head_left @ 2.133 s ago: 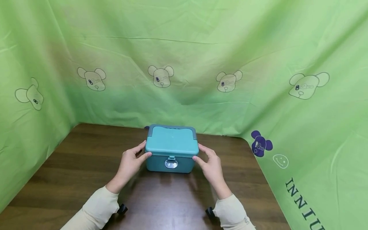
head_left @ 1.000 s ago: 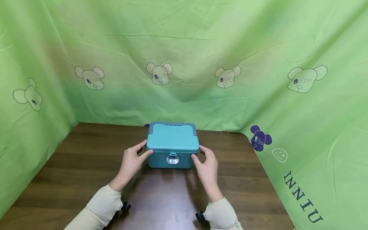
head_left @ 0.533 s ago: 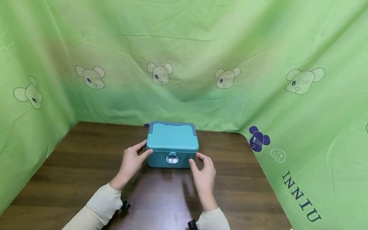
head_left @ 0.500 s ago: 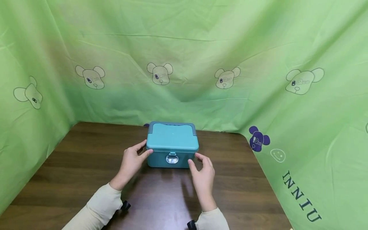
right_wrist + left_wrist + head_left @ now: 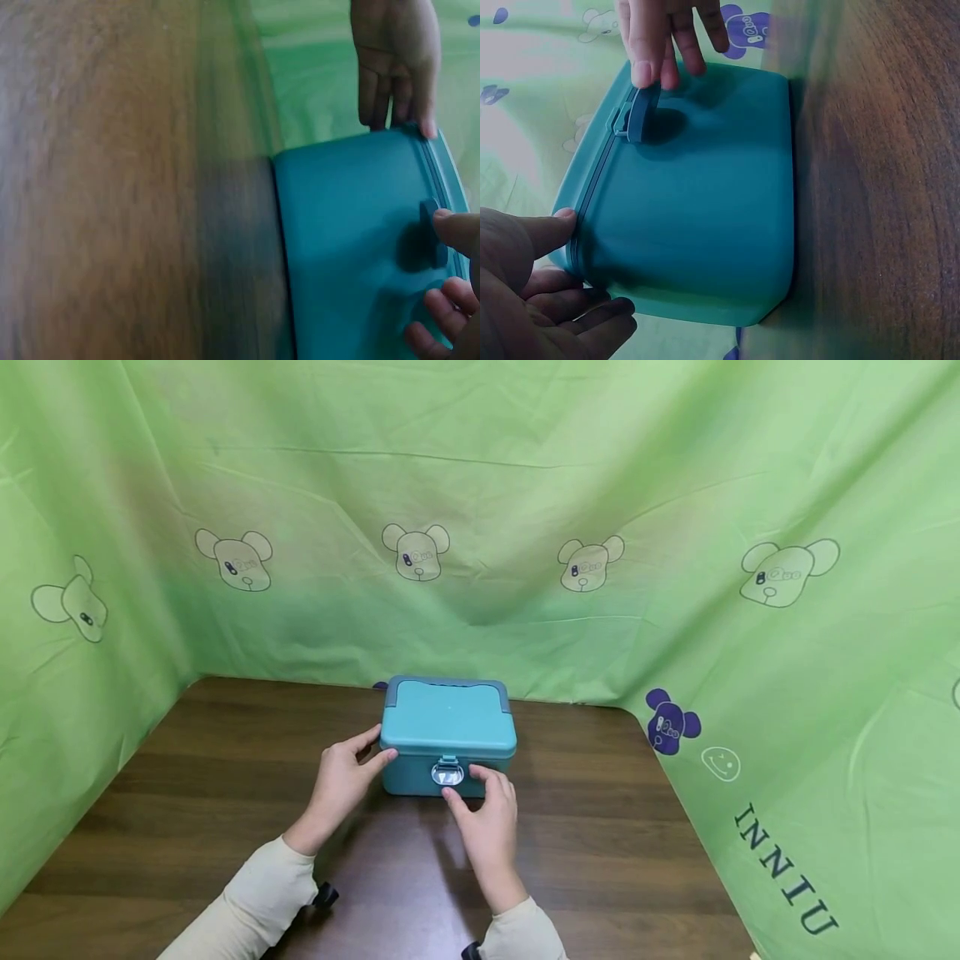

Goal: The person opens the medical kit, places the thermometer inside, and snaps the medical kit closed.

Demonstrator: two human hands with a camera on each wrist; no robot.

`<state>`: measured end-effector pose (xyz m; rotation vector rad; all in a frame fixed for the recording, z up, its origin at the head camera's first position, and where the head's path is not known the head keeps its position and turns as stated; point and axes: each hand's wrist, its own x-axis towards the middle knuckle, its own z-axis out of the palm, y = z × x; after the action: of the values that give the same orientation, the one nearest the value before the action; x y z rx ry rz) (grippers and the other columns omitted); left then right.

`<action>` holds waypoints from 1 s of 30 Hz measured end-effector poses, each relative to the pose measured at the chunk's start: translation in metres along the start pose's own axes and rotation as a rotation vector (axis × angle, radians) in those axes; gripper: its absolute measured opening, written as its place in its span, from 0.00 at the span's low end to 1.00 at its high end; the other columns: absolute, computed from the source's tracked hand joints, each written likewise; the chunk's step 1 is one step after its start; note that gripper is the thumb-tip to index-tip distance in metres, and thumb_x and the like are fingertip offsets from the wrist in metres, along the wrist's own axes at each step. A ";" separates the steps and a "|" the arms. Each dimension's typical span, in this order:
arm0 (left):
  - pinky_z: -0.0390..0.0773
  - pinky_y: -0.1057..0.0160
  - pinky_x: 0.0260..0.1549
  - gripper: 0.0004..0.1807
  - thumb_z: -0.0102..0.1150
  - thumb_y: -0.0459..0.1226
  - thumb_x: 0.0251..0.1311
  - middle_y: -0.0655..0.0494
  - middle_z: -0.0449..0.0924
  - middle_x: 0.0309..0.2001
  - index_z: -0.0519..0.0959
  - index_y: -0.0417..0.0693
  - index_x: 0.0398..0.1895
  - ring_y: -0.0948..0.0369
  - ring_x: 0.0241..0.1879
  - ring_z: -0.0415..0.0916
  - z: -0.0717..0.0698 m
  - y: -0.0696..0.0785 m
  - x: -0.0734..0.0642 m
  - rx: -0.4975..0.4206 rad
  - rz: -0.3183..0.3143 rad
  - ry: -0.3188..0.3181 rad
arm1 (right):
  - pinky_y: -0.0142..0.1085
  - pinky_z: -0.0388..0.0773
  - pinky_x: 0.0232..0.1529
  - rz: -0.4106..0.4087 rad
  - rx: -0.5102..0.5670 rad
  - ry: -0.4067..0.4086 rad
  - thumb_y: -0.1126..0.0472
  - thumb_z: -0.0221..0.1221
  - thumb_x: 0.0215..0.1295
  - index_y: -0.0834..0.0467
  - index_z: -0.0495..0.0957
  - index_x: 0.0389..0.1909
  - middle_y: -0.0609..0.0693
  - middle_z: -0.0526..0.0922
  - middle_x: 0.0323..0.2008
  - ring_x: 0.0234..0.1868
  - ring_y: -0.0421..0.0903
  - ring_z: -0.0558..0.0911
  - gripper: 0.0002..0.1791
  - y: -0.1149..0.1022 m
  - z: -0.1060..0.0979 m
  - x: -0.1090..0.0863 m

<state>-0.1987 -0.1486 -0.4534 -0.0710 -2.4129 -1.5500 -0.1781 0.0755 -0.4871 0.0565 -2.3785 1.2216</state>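
A teal storage box (image 5: 450, 718) with a blue-grey handle along its lid stands near the table's back edge, its lid down. On its front is a latch (image 5: 447, 772), standing out from the wall in the left wrist view. My left hand (image 5: 339, 785) grips the box's left front corner, thumb on the front by the lid seam and fingers along the side. My right hand (image 5: 489, 827) is at the latch, its thumb (image 5: 450, 225) touching the latch edge. Its other fingers are spread loosely in front of the box. The box's inside is hidden.
The brown wooden table (image 5: 615, 827) spreads around the box. A green curtain (image 5: 480, 593) with printed bear heads hangs behind and at both sides, close behind the box. Black wrist-worn devices (image 5: 325, 896) show below the sleeves.
My right hand has let go of the box's right front corner and moved left along the front to the latch. My left hand keeps its grip on the left corner.
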 end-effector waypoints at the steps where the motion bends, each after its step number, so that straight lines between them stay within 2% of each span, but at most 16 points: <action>1: 0.83 0.50 0.53 0.33 0.71 0.43 0.64 0.41 0.79 0.63 0.75 0.40 0.69 0.49 0.61 0.79 0.000 -0.001 0.000 0.007 0.000 0.001 | 0.47 0.76 0.59 0.018 -0.002 -0.007 0.53 0.78 0.53 0.55 0.82 0.52 0.49 0.83 0.50 0.56 0.50 0.78 0.27 -0.002 0.003 -0.001; 7: 0.83 0.49 0.53 0.32 0.71 0.43 0.63 0.42 0.80 0.62 0.76 0.40 0.67 0.49 0.61 0.80 -0.002 -0.001 0.001 0.031 0.003 0.012 | 0.49 0.75 0.59 0.107 -0.024 0.000 0.50 0.79 0.52 0.56 0.79 0.52 0.52 0.81 0.49 0.55 0.52 0.77 0.30 -0.014 0.019 -0.003; 13: 0.83 0.49 0.53 0.31 0.71 0.45 0.64 0.43 0.81 0.62 0.77 0.41 0.67 0.49 0.61 0.80 -0.001 -0.002 0.001 0.051 0.000 0.010 | 0.50 0.73 0.58 0.152 -0.048 0.074 0.47 0.80 0.49 0.57 0.76 0.52 0.53 0.79 0.47 0.53 0.53 0.77 0.34 -0.020 0.031 -0.005; 18: 0.84 0.49 0.53 0.31 0.71 0.45 0.63 0.43 0.81 0.61 0.77 0.41 0.67 0.49 0.61 0.79 0.000 -0.002 0.002 0.052 0.002 0.012 | 0.51 0.73 0.56 0.160 -0.046 0.140 0.49 0.80 0.47 0.58 0.75 0.50 0.54 0.78 0.45 0.52 0.55 0.77 0.33 -0.021 0.036 -0.007; 23: 0.84 0.49 0.53 0.31 0.71 0.45 0.63 0.44 0.81 0.62 0.77 0.42 0.67 0.50 0.61 0.79 -0.001 -0.001 0.002 0.042 0.000 0.010 | 0.50 0.73 0.56 0.168 -0.023 0.157 0.49 0.79 0.49 0.57 0.74 0.49 0.54 0.77 0.45 0.52 0.55 0.76 0.32 -0.020 0.040 -0.009; 30: 0.83 0.49 0.53 0.31 0.71 0.45 0.63 0.44 0.80 0.62 0.77 0.42 0.67 0.50 0.62 0.79 -0.001 -0.001 0.001 0.045 0.000 0.007 | 0.48 0.73 0.57 0.119 0.044 0.238 0.53 0.78 0.50 0.59 0.71 0.49 0.57 0.75 0.46 0.54 0.56 0.74 0.32 -0.023 0.046 -0.014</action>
<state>-0.1999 -0.1506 -0.4537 -0.0561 -2.4414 -1.4926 -0.1773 0.0238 -0.4985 -0.2083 -2.1745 1.2593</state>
